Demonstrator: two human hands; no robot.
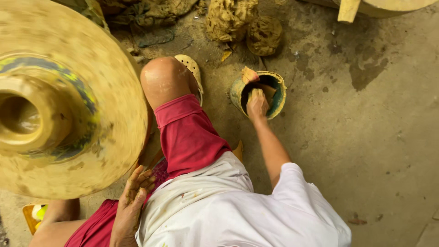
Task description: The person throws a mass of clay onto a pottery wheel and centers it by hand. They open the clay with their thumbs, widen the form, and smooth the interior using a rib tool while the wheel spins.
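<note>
Sponge (256,94), clay-soaked, sits inside small green bucket (277,101) on floor, upper centre of frame. Right hand (257,105) dips in, fingers curled on sponge. Likely soft, wet, slippery, light; pinch whole body. Left hand (131,208) loose, flat on thigh, beside clay pot (27,116) on wheel (105,82).

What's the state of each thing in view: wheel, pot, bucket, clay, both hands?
potter's wheel: motion-blurred, clay-smeared.
clay pot: centred on the wheel, mouth open, wet.
bucket: upright on the floor, open.
clay lumps: heaped on the floor, unshaped.
right hand: inside the bucket; grip not clear.
left hand: open, muddy, resting on the thigh, empty.
</note>
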